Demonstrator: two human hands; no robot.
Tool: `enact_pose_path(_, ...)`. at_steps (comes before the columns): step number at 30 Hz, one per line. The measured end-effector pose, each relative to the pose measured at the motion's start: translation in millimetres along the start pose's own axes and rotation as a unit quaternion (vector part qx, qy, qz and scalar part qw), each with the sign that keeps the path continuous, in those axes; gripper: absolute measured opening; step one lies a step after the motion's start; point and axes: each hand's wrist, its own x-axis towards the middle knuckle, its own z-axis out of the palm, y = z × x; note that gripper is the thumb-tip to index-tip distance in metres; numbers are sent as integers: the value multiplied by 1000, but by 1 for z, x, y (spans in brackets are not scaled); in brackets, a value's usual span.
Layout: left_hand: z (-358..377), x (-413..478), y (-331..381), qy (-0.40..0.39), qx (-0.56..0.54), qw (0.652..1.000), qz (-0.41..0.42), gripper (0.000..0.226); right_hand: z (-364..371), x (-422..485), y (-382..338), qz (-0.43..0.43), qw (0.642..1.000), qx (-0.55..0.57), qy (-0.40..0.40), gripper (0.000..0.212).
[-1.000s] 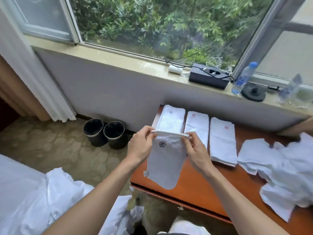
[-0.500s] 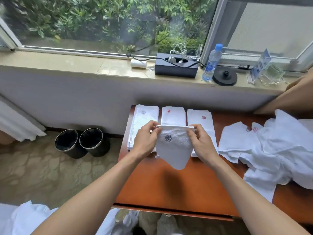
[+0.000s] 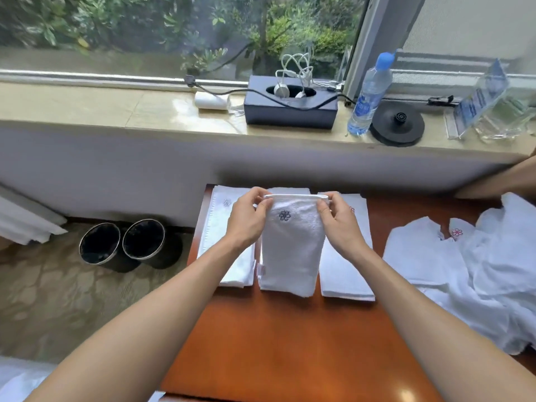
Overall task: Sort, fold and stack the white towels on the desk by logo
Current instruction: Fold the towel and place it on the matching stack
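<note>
hotel room, kettle base (image 3: 398,125) and bottled water (image 3: 367,95) on windowsill, twin waste bins (image 3: 121,244), logoed towels (image 3: 345,250)

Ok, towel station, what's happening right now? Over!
Left hand and right hand pinch the folded towel with the dark flower logo by its top corners. It hangs over the middle stack. Unsorted towel pile waits, right side.

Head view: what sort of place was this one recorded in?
Probably a hotel room. Stacks of identical white logo towels lie on a wooden desk under a window, a kettle base and water bottle stand on the sill, and twin bins sit on patterned carpet.
</note>
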Motion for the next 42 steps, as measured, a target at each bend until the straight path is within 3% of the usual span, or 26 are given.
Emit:
enact_pose_path(10, 30, 87, -45, 3, 15, 999, -40, 4, 23, 80, 46, 17, 1000, -2, 2, 13)
enact_pose_path(14, 43, 112, -68, 1, 54, 997, -49, 14, 33, 101, 71, 43, 999, -13, -12, 16)
enact_pose_path(33, 82, 155, -102, 29, 157, 985, -69, 24, 58, 147, 121, 86, 994, -46, -40, 19)
enact_pose_path(38, 85, 130, -107, 8, 123, 992, -32, 44, 59, 127, 126, 67, 996, -26, -62, 61)
enact_pose_path(40, 88, 111, -109, -19, 151, 988, 0, 52, 62, 106, 129, 48, 996, -29, -70, 75)
enact_pose_path(42, 91, 86, -113, -48, 187, 981, 28, 48, 65, 82, 132, 48, 995, -47, -76, 89)
